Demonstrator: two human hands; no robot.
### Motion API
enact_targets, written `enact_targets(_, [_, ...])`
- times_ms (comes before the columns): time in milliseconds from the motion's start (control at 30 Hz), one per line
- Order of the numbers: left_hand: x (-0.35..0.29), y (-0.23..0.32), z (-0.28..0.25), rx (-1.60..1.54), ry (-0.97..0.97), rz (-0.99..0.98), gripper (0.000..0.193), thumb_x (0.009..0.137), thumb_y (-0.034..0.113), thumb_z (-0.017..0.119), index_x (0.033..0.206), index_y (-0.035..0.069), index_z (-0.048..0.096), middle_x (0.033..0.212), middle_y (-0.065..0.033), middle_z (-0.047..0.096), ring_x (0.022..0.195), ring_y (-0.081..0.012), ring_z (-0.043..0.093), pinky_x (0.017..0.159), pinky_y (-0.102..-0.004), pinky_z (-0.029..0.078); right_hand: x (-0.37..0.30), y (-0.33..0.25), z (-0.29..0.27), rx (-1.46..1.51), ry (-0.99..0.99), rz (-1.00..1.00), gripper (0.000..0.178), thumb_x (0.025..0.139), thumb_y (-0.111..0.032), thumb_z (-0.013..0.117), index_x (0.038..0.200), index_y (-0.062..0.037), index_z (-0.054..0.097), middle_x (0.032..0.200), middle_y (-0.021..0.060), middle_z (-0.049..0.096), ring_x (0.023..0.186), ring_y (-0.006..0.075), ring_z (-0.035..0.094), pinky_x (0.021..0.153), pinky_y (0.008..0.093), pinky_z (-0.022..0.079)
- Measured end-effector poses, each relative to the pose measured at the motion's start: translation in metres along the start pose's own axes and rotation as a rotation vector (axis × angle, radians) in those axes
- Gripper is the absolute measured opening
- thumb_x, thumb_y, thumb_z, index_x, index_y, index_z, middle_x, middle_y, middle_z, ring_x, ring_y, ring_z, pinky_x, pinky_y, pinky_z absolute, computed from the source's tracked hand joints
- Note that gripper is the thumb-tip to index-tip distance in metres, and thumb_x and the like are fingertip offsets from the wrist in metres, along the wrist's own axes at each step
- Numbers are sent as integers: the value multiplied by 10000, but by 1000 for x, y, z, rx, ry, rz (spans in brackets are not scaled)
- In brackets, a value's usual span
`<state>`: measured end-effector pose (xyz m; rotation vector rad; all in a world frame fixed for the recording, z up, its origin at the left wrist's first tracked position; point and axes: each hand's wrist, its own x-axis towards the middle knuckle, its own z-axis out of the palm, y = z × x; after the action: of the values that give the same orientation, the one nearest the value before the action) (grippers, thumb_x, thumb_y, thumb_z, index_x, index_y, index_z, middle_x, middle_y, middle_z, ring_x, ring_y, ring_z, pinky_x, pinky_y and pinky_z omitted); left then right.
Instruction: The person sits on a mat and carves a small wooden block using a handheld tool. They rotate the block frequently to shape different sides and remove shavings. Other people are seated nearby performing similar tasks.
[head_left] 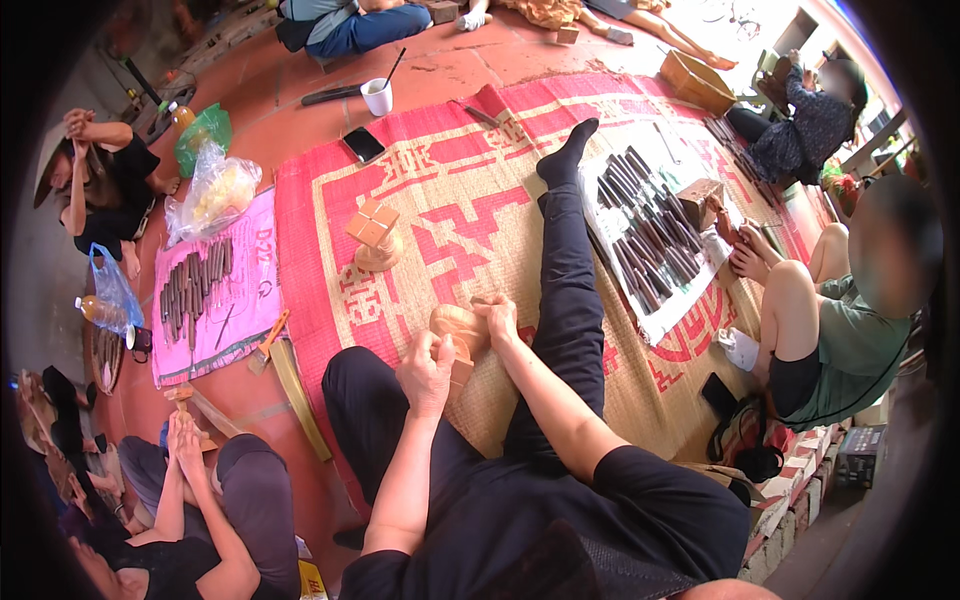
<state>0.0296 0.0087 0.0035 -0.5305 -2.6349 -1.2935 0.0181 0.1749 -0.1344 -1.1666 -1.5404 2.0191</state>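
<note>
Between my bent left leg and my outstretched right leg is a pale wooden carving (457, 322) with a rounded upper part and a squared block below. My left hand (426, 370) is closed against its left side, gripping it. Close by its right side, my right hand (498, 318) has its fingers curled and pressed together; what they hold, if anything, is too small to make out. Farther off on the woven mat (500, 215) rests a similar wooden piece (376, 235), a square block topping a rounded form.
Carving tools (650, 235) lie in rows on a white sheet at right, others on a pink cloth (255, 235) at left. A phone (363, 145) and white cup (377, 97) are ahead. Co-workers sit around, one holding wood (735, 222) at right. A wooden box (697, 82) stands beyond.
</note>
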Motion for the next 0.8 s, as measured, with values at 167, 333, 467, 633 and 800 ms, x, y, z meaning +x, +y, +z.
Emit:
enact_targets(167, [-5, -13, -3, -49, 16, -129, 267, 885, 309, 644, 770, 89, 547, 646, -114, 609, 598, -310, 627, 535, -415, 470, -11, -23, -4, 177, -186, -33, 217, 707, 23, 712, 701, -84, 523, 659, 2, 554, 625, 115, 528, 593, 264, 428])
enact_targets(333, [-2, -9, 0, 13, 18, -70, 278, 893, 325, 634, 773, 91, 545, 669, -107, 615, 598, -318, 621, 532, -416, 470, -22, -9, 2, -78, -191, -59, 189, 700, -35, 737, 713, -83, 555, 663, -13, 551, 637, 108, 499, 614, 264, 414])
enact_targets(467, [0, 0, 2, 36, -5, -50, 280, 894, 325, 634, 775, 89, 542, 673, -106, 617, 615, -318, 627, 538, -413, 473, -7, -7, 6, -212, -29, -76, 184, 699, -61, 742, 721, -72, 560, 678, 2, 567, 651, 124, 509, 628, 290, 426])
enact_targets(633, [6, -10, -1, -6, -22, -132, 286, 893, 325, 633, 769, 85, 538, 663, -116, 616, 613, -325, 623, 535, -418, 464, -10, -4, 1, 12, -164, -57, 183, 687, -61, 747, 732, -71, 570, 707, 20, 596, 677, 125, 526, 632, 299, 430])
enact_targets(800, [3, -5, 0, 36, -1, -40, 287, 890, 322, 636, 766, 86, 531, 668, -114, 613, 613, -324, 620, 534, -421, 463, -29, -24, 8, -113, -154, 66, 205, 660, -68, 763, 725, -63, 568, 670, 16, 589, 658, 137, 558, 611, 297, 439])
